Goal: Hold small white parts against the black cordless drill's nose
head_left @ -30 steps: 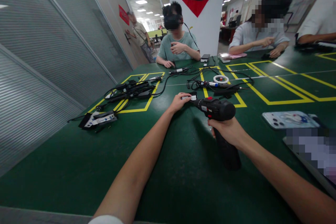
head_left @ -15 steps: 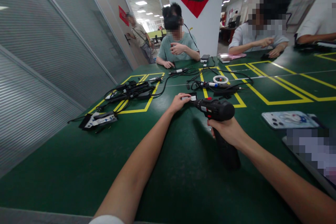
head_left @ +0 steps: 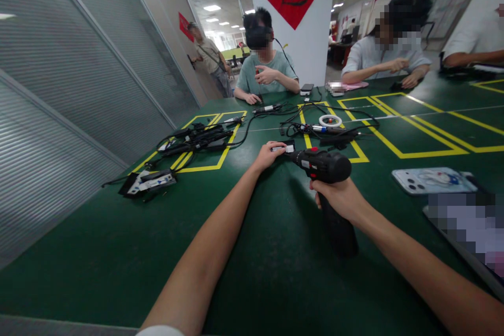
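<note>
My right hand (head_left: 342, 198) is wrapped round the grip of a black cordless power screwdriver (head_left: 327, 167) with red markings, held over the green table (head_left: 118, 252). The tool's nose points left at a small white-and-black part (head_left: 284, 147) that lies on the table. My left hand (head_left: 268, 154) is closed on that part, pinching it at the tool's tip.
Black cables and adapters (head_left: 197, 136) lie at the left, a small device (head_left: 149, 181) nearer the edge. A roll of white tape (head_left: 330, 120) and more cables sit behind. A phone (head_left: 433, 179) lies at the right. Several people sit across the table.
Nothing has visibly changed with my hands or the tool; only the view has shifted slightly.
</note>
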{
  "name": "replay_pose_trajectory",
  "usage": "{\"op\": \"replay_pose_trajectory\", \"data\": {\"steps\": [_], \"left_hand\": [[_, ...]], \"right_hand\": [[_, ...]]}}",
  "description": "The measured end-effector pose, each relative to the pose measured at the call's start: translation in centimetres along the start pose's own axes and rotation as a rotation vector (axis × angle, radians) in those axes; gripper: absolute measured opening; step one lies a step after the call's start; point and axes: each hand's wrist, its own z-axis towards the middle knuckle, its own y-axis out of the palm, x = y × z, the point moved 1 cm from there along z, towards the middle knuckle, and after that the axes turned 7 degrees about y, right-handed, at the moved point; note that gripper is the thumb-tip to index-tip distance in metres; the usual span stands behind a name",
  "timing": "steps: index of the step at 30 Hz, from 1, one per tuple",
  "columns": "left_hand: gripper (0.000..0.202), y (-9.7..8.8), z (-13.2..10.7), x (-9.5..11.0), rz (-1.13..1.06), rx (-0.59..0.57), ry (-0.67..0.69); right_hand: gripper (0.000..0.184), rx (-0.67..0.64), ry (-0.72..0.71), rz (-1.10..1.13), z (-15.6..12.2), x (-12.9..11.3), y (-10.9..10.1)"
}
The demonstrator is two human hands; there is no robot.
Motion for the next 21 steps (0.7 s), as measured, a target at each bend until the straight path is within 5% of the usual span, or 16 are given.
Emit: {"op": "replay_pose_trajectory", "data": {"steps": [21], "left_hand": [[0.027,-0.13,0.01,0.33,0.009,-0.002,-0.016]], "right_hand": [[0.009,-0.010,-0.011,0.016,0.07,-0.09,-0.07]]}}
